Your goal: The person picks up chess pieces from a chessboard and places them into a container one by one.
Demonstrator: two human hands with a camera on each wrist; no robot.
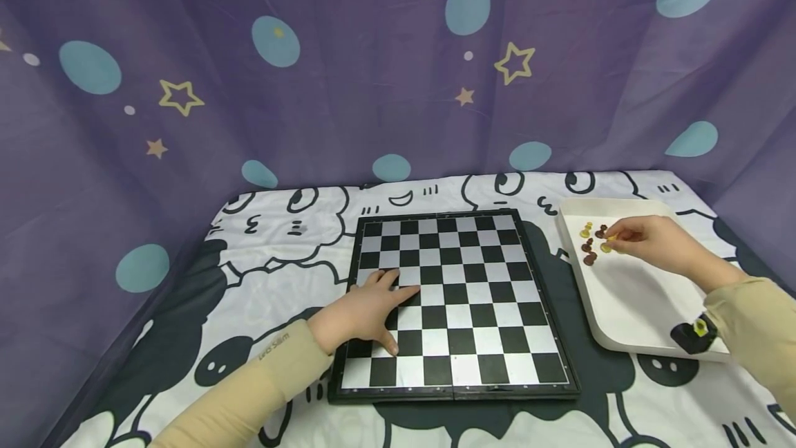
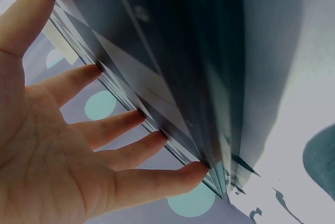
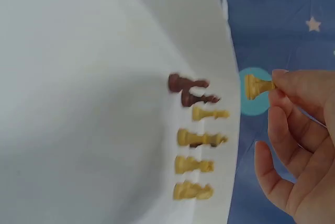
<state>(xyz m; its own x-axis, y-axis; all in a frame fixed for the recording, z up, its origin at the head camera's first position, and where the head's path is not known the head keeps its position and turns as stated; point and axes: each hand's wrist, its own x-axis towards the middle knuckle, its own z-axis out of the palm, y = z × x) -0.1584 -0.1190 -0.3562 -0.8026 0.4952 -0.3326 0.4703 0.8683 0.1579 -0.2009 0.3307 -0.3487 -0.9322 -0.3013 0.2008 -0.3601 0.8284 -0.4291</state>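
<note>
A black-and-white chessboard lies on the patterned cloth. My left hand is spread over its left side, and in the left wrist view the straight fingertips touch the board surface. Over the white tray at the right, my right hand pinches a yellow chess piece between thumb and forefinger, base outward; its top is hidden by the fingers. Several yellow chess pieces and dark brown chess pieces lie along one side inside the tray.
The tray's raised rim stands just right of the board. A black band with a yellow-green mark is on the right wrist. Behind the cloth hangs a purple curtain with stars and ovals.
</note>
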